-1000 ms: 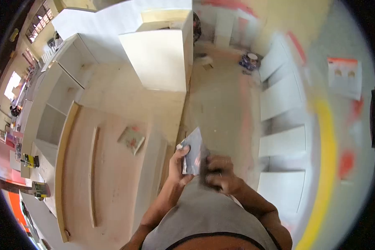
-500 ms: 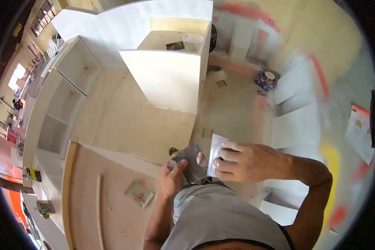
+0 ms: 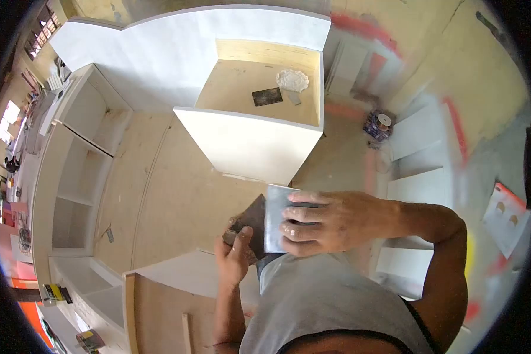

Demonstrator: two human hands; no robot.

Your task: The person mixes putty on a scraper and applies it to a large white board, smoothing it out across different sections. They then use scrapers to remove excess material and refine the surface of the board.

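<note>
Near the middle of the head view, my left hand [image 3: 236, 251] grips a dark flat plate [image 3: 253, 221], its thumb across the face. My right hand [image 3: 318, 224] comes in from the right and holds a pale, shiny flat sheet [image 3: 275, 218], with fingers bent over it. The sheet's left part overlaps the dark plate, hiding some of it. Whether the two touch cannot be made out. Both hands are just above the grey shirt [image 3: 318, 295].
A white cabinet [image 3: 248, 144] ahead bears a dark rectangle [image 3: 267, 97] and a crumpled white piece [image 3: 292, 80]. White shelving [image 3: 71, 194] curves along the left. A spool [image 3: 384, 121] sits on a box at the right. White panels [image 3: 419, 189] lean there.
My right hand has moved left, bringing the pale sheet over the dark plate. The camera view has shifted, showing more of the cabinet's top.
</note>
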